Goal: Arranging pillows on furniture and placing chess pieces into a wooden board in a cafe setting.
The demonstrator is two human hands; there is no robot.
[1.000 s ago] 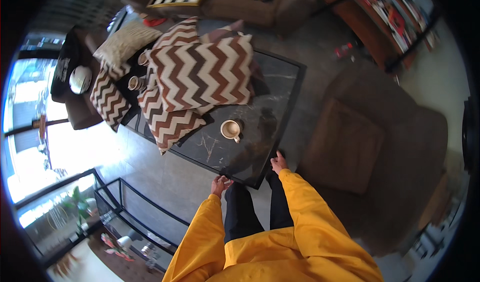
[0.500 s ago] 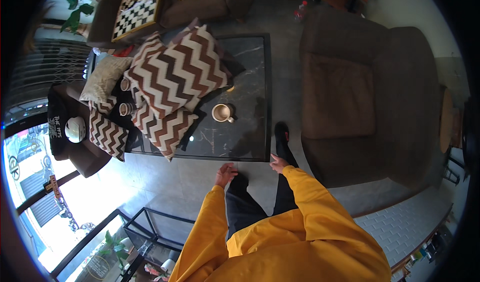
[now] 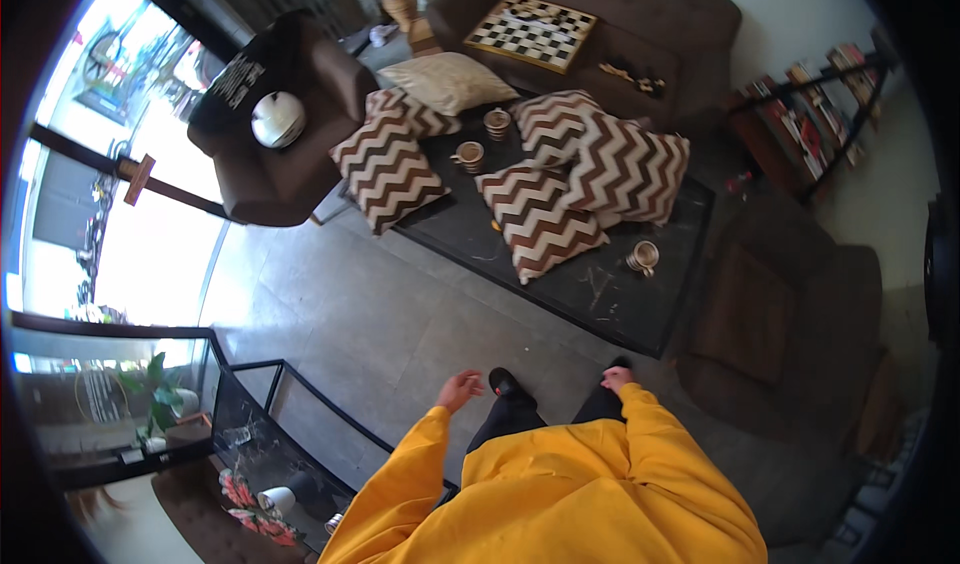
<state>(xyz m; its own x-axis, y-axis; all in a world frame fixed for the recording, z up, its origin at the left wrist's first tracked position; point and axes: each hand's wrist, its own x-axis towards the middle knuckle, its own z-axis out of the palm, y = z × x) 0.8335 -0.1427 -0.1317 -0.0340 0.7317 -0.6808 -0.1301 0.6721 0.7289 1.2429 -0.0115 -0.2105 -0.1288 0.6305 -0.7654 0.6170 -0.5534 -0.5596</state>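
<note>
Here, hands [image 3: 461, 390] forward; well apart

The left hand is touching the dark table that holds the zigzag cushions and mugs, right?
Not touching: the head view shows the left hand apart from the dark table, with grey floor between them. The zigzag cushions and mugs are on it.

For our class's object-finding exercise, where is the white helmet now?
In the head view's upper left, the white helmet sits on the brown armchair, next to a black garment.
</note>
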